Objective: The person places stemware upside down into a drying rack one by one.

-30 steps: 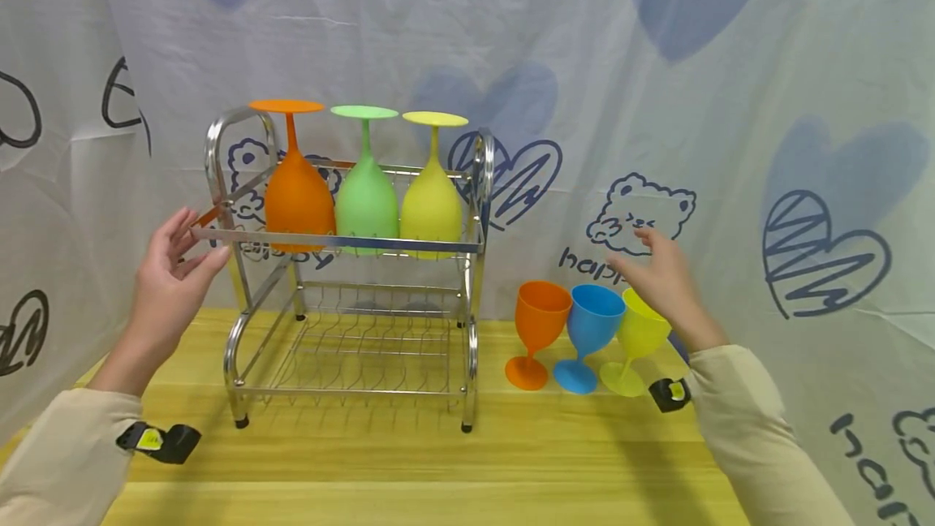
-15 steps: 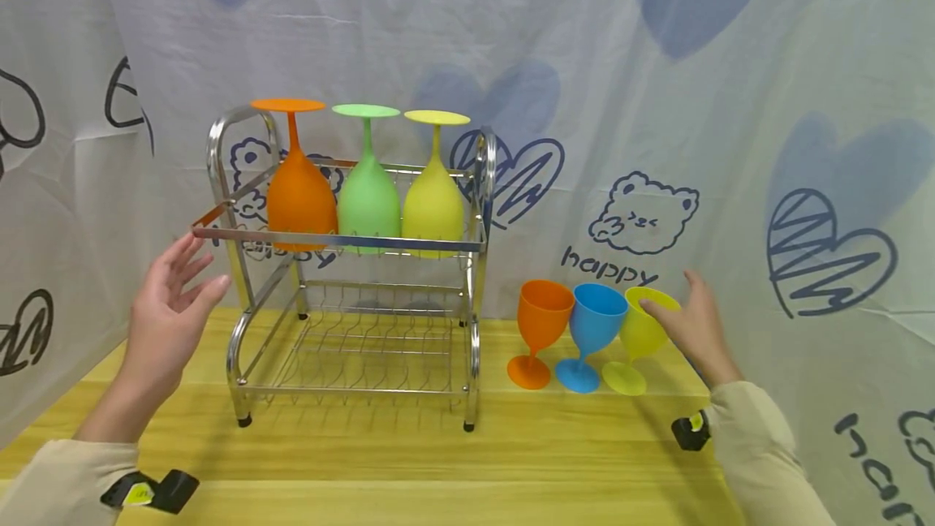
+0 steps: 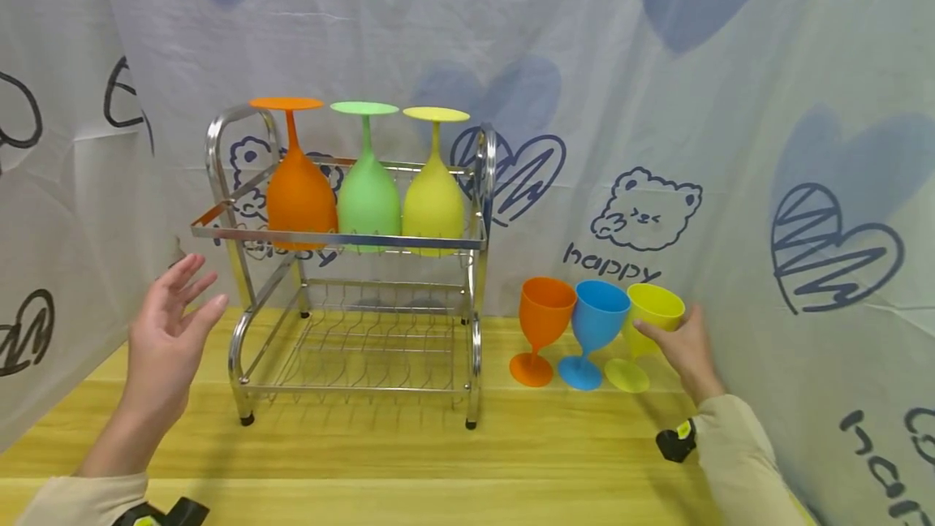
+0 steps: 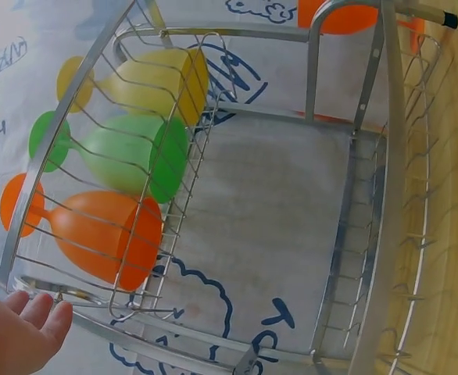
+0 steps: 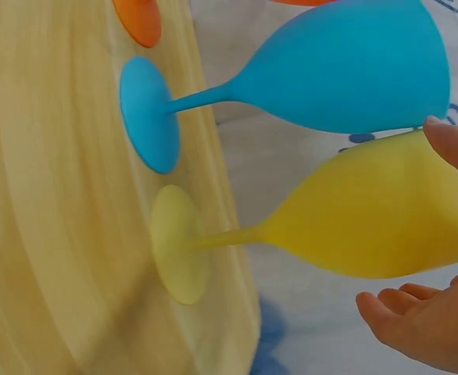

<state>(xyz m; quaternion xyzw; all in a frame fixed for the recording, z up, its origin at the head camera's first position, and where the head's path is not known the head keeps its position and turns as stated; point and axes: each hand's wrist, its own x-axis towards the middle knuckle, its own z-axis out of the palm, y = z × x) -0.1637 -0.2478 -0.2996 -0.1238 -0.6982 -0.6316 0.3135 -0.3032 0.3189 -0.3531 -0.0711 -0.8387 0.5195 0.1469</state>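
My right hand (image 3: 682, 347) is around the bowl of a yellow goblet (image 3: 655, 307) standing upright on the table. In the right wrist view the thumb is by the bowl's edge, and a gap shows between the other fingers and the yellow goblet (image 5: 377, 211). Beside it stand a blue goblet (image 3: 599, 316) and an orange goblet (image 3: 545, 315). My left hand (image 3: 164, 339) is held in the air, fingers loosely spread, left of the two-tier metal rack (image 3: 351, 240). Upside down on its top tier are orange (image 3: 299, 193), green (image 3: 368, 197) and yellow (image 3: 433, 201) goblets.
The rack's lower wire tier (image 3: 365, 347) sits just above the wooden table (image 3: 380, 453). A patterned white curtain (image 3: 555, 39) hangs close behind and on both sides, near my right hand.
My right hand has come down from above the yellow goblet, out to the right, then in around its bowl. The left hand has moved down and away from the rack's front corner.
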